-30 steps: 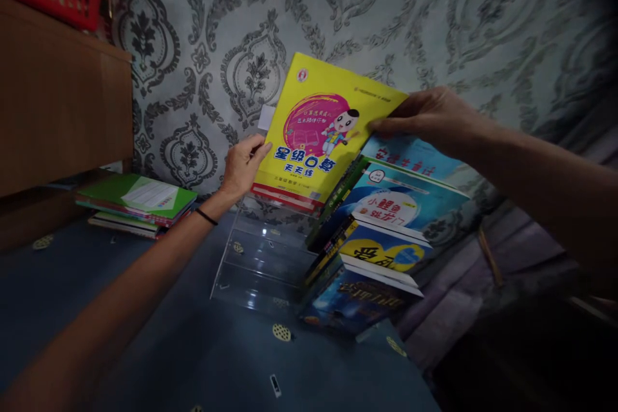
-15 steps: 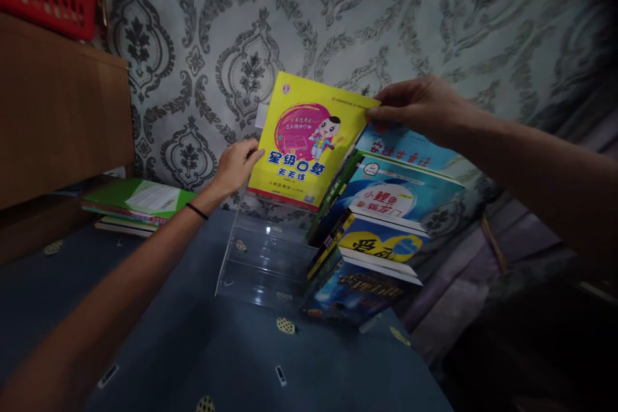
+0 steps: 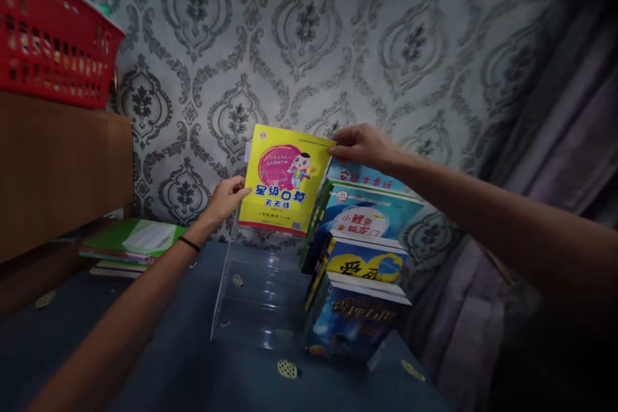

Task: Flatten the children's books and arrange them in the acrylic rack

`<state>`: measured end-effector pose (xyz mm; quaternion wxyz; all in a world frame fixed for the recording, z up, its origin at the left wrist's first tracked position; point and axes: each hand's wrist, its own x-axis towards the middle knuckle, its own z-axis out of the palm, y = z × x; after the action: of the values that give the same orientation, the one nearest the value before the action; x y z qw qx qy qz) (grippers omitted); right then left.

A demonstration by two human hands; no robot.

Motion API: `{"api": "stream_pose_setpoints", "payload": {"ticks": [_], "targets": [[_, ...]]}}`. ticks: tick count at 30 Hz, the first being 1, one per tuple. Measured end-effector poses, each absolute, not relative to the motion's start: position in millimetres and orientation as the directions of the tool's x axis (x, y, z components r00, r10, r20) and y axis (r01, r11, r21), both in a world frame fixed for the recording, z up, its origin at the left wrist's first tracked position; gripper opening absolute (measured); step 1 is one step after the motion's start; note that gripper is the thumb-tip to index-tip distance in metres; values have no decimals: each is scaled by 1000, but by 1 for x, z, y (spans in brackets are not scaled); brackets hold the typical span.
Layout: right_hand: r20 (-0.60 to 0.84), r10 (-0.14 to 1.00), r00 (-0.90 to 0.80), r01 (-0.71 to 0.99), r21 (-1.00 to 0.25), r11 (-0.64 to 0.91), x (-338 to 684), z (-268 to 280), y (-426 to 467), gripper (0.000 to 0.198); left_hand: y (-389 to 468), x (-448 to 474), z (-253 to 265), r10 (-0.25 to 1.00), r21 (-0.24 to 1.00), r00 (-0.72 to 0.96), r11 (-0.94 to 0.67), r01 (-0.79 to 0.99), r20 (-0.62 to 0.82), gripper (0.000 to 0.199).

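Observation:
A yellow workbook (image 3: 280, 180) with a pink circle and a cartoon child stands upright at the back of a clear acrylic book rack (image 3: 251, 299). My left hand (image 3: 226, 198) pinches its left edge. The upper right corner is between the thumb and fingers of my right hand (image 3: 360, 145). Right of the workbook, several books stand in stepped rows: a light blue one (image 3: 367, 177) under my right hand, a teal one (image 3: 376, 212), a yellow and blue one (image 3: 364, 264), and a dark blue one (image 3: 355, 322) in front.
Left of the rack lies a stack of green-topped books (image 3: 116, 238) on the blue tablecloth (image 3: 193, 360). A red plastic basket (image 3: 58, 38) sits on a wooden cabinet (image 3: 62, 167) at the far left. Patterned wallpaper is behind, and a curtain (image 3: 483, 270) hangs at the right.
The camera view has tilted up and shifted, so the rack appears lower and more of the red basket shows. Both hands keep hold of the yellow workbook, which sits slightly lower against the rack.

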<state>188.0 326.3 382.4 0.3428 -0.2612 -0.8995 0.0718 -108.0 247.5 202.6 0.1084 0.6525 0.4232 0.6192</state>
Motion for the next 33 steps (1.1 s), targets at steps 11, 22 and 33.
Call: {"api": "stream_pose_setpoints", "payload": {"ticks": [11,22,33], "targets": [[551,513,-658,422,-294,857,199,390,305,20,243,-99,212,732,738,-104,-660,140,673,51],[594,558,-579,392,-397,830,198,387,312,24,235,-98,214,781,786,-97,-610,97,618,59],[478,681,-555,309,-641,703,196,398,311,16,230,-97,215,800,803,-67,-591,84,596,59]]}}
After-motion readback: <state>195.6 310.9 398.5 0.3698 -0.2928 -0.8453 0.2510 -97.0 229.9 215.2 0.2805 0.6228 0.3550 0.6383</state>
